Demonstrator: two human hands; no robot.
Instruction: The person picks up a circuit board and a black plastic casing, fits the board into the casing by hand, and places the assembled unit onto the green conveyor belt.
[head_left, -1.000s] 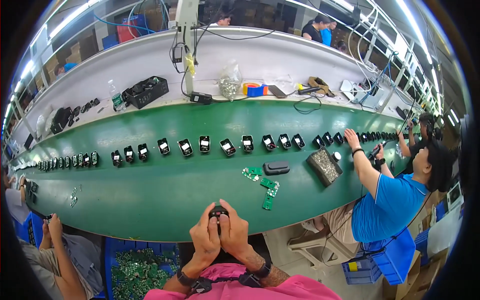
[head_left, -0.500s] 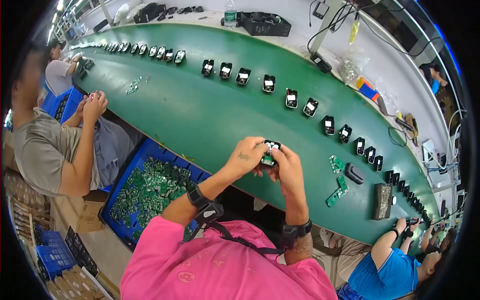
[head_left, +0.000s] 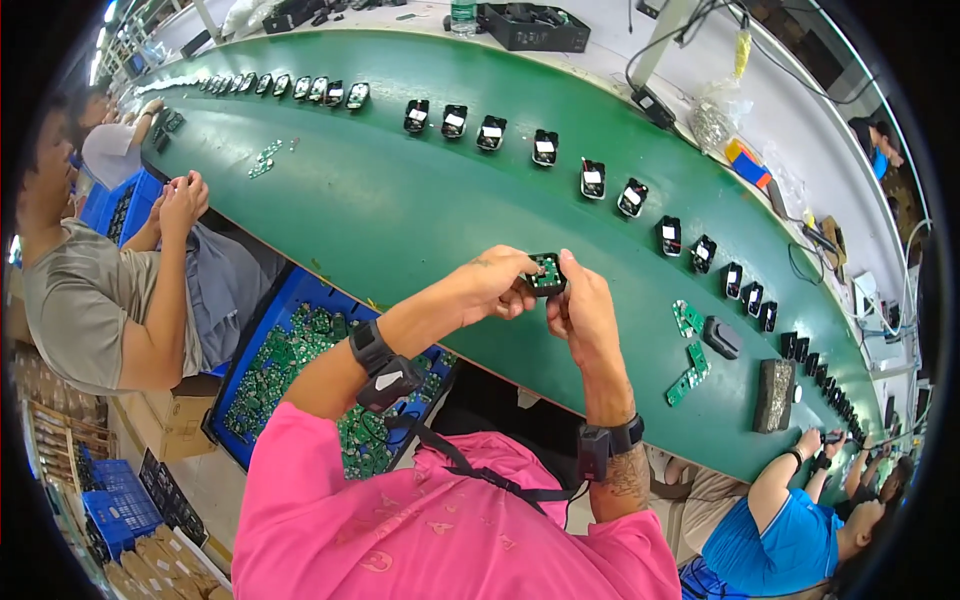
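Observation:
A small black plastic housing with a green circuit board in it (head_left: 546, 274) is held up over the near edge of the green table. On its left side my left hand (head_left: 497, 284) grips it, the thumb at its upper corner. My right hand (head_left: 582, 304) pinches the opposite side between thumb and fingers. The board's populated face points up toward me. To the right of my hands, loose green circuit boards (head_left: 688, 376) lie on the table beside a dark oblong case (head_left: 722, 338).
Similar black housings (head_left: 593, 179) stand in a long curved row along the green table (head_left: 400, 215). Below its edge, a blue bin (head_left: 262, 405) holds many boards. A speckled block (head_left: 773, 396) sits at right. Co-workers sit on both sides; one person's hands (head_left: 180, 205) are at left.
Both hands have moved slightly up and away from me with the housing. The housing now sits more tilted and further out from under my fingers. My view has shifted a little.

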